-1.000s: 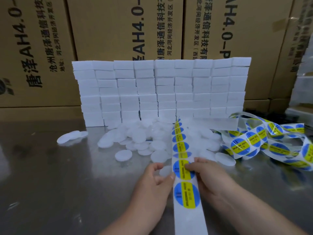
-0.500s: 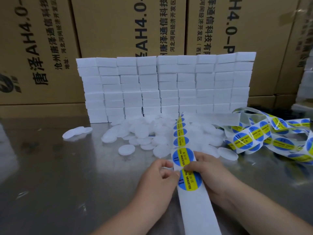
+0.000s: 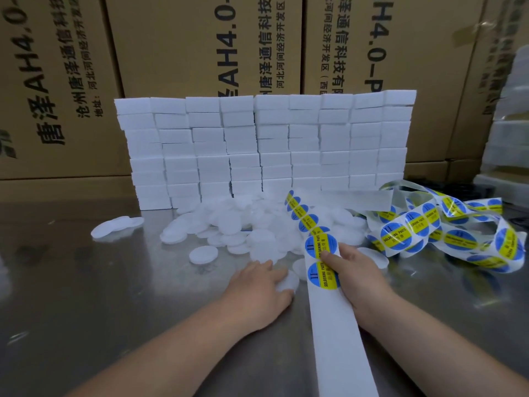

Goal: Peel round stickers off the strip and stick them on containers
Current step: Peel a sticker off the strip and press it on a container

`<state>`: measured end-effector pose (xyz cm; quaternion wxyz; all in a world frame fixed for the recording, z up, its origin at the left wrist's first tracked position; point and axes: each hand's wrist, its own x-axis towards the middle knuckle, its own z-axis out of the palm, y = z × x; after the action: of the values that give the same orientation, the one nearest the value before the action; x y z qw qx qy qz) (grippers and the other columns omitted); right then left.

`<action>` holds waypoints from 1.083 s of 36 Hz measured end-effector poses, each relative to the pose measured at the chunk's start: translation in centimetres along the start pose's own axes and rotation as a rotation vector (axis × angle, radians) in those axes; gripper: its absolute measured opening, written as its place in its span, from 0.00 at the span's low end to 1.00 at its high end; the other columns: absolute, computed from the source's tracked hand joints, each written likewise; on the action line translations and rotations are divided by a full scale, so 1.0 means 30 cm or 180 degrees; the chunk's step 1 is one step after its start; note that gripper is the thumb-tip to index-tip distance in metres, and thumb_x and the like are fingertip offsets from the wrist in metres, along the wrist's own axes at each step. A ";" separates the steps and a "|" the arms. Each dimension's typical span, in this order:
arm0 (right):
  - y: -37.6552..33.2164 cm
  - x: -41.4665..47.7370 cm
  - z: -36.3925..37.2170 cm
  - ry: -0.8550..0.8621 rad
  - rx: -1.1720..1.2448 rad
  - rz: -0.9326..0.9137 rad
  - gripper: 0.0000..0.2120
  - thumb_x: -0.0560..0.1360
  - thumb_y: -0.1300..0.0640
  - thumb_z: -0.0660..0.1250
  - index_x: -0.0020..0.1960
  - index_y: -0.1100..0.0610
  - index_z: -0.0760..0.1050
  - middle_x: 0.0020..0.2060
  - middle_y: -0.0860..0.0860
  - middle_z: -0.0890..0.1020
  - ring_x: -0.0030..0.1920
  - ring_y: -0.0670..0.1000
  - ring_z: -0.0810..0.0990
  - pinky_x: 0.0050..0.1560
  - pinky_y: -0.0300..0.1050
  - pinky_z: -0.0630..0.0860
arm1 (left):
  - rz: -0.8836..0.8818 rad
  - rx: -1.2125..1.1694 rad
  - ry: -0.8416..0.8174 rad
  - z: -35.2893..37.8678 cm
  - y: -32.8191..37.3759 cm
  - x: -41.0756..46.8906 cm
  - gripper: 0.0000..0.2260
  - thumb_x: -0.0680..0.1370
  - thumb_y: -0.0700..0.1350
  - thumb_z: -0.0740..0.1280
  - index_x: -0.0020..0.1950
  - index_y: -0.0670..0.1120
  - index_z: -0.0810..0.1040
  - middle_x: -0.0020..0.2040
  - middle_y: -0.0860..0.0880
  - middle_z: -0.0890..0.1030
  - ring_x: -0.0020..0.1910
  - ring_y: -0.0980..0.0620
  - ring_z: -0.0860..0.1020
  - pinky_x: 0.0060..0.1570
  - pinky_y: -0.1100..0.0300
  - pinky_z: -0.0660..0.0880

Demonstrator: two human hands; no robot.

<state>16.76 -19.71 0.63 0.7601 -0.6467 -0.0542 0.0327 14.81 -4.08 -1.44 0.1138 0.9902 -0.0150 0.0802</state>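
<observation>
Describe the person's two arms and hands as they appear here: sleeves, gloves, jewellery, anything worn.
Both forearms enter from the bottom edge and are bare up to the frame's edge; no sleeve shows. The left hand and the right hand wear no gloves. No ring, watch or bracelet shows on either wrist or on the visible fingers. The nails look short and unpainted, as far as the picture tells.

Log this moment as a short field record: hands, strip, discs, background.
left hand: fingers resting on a white disc lying on the metal table
right hand: pinching the sticker strip beside a blue-and-yellow sticker
loose discs: heaped ahead of the hands
spare strip: tangled at right
background: stacked white blocks, cardboard boxes
</observation>
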 end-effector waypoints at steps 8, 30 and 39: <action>0.020 0.020 0.001 0.0062 -0.0447 0.0017 0.07 0.77 0.60 0.63 0.52 0.56 0.78 0.42 0.59 0.83 0.40 0.58 0.81 0.50 0.56 0.77 | -0.0229 -0.1332 0.1171 -0.069 0.015 -0.044 0.16 0.79 0.49 0.58 0.66 0.54 0.70 0.50 0.56 0.78 0.51 0.51 0.76 0.52 0.60 0.70; 0.017 0.015 0.000 0.0059 -0.0555 0.0021 0.06 0.77 0.60 0.63 0.46 0.52 0.78 0.43 0.59 0.83 0.38 0.55 0.81 0.47 0.52 0.78 | -0.0211 -0.0307 0.0609 -0.006 -0.024 -0.081 0.24 0.73 0.61 0.63 0.67 0.56 0.65 0.64 0.55 0.68 0.64 0.53 0.67 0.59 0.63 0.63; 0.019 -0.001 0.017 0.0021 -0.0460 -0.0082 0.07 0.76 0.60 0.63 0.45 0.52 0.79 0.39 0.57 0.83 0.35 0.54 0.81 0.43 0.49 0.77 | 0.0060 -0.1548 0.1263 -0.048 0.020 -0.135 0.02 0.68 0.51 0.62 0.39 0.59 0.73 0.37 0.60 0.76 0.38 0.60 0.72 0.35 0.65 0.66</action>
<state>16.68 -19.12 0.16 0.7119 -0.6993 -0.0623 0.0168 10.56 -4.30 -0.57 0.3472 0.8988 -0.0204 0.2669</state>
